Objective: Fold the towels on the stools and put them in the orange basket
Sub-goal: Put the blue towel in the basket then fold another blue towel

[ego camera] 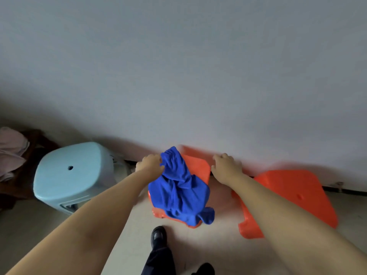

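Note:
A crumpled blue towel [179, 187] lies over the middle orange stool [198, 165] and hangs past its front edge. My left hand [151, 162] grips the towel's upper corner, bunched at the stool's far left. My right hand [226, 165] hovers at the stool's far right corner with its fingers loosely curled and nothing visible in them; whether it touches the stool I cannot tell. No orange basket is in view.
A second orange stool [294, 193] stands to the right and a light blue stool [69, 171] to the left, all close to a white wall. Pink and brown cloth [12, 149] is piled at the far left. My black shoe [158, 237] is on the floor below.

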